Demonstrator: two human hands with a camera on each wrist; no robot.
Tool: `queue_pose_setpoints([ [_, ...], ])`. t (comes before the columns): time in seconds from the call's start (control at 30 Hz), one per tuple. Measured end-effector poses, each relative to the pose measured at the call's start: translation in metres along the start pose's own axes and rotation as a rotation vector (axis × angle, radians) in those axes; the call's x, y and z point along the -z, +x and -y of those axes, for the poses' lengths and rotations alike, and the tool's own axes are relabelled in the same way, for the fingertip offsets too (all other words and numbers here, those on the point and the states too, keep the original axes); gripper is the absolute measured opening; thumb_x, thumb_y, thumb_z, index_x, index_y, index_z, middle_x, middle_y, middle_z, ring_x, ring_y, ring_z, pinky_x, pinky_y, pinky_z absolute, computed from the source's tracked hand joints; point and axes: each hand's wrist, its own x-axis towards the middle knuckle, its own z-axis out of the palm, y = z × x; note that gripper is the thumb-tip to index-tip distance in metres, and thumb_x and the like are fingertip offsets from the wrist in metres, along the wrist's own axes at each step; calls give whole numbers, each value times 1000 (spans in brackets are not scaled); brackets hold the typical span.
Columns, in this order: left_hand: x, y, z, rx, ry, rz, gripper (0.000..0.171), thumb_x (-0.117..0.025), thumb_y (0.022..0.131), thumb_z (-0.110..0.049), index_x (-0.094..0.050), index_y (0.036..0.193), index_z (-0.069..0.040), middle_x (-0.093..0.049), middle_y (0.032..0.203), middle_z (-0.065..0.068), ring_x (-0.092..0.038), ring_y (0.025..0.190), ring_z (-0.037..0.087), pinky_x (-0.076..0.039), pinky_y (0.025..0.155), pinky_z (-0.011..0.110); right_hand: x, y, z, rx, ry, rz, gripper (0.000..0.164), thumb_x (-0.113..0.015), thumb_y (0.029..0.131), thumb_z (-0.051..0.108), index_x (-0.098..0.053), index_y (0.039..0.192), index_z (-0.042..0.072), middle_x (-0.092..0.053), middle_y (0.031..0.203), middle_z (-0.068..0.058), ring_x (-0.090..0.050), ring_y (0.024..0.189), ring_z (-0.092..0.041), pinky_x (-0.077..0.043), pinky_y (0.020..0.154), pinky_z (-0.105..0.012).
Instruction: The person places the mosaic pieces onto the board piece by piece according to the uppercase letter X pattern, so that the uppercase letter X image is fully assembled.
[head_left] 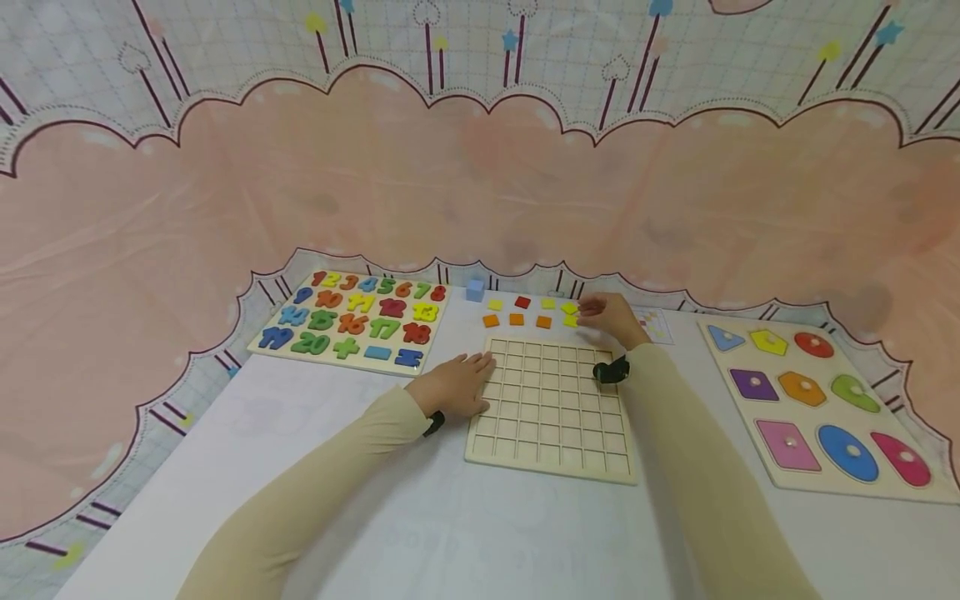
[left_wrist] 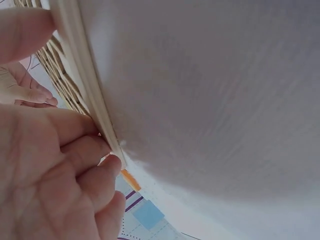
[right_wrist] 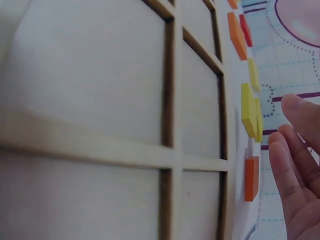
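Observation:
A wooden grid board [head_left: 551, 408] lies flat in the middle of the white table, its squares bare in the head view. My left hand [head_left: 453, 385] rests at its left edge; in the left wrist view the fingertips [left_wrist: 114, 162] touch the rim. Beyond the board's far edge, my right hand [head_left: 611, 318] hovers beside yellow tiles [head_left: 571, 321], nothing seen in its grasp. In the right wrist view its fingers and thumb are loosely bent, apart from an orange tile [right_wrist: 251, 179]. Several orange tiles [head_left: 516, 319] and a red tile [head_left: 522, 302] lie further left.
A number puzzle board [head_left: 356, 321] sits at the left, a knobbed shape puzzle board [head_left: 825, 408] at the right. Blue cubes [head_left: 475, 290] stand at the back. A printed paper card [head_left: 656, 326] lies just right of my right hand. A patterned cloth [head_left: 450, 192] hangs behind the table.

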Motion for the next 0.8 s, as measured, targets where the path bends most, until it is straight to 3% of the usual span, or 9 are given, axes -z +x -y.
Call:
queue_pose_setpoints([
  [0.37, -2, -5, -1, -18, 8, -40, 73, -48, 95, -41, -17, 150, -5, -14, 159, 8, -14, 147, 21, -13, 122, 36, -5, 4, -1, -28, -126, 32, 35, -65, 86, 4, -58, 117, -10, -61, 117, -27, -58, 108, -36, -46, 99, -44],
  [0.8, -5, -4, 1, -16, 21, -57, 73, -48, 95, -43, -17, 151, -7, -14, 159, 7, -14, 147, 21, -12, 122, 37, -8, 7, 3, 2, -187, 82, 33, -66, 85, 5, -62, 115, -7, -63, 114, -25, -59, 105, -34, -47, 97, -44],
])
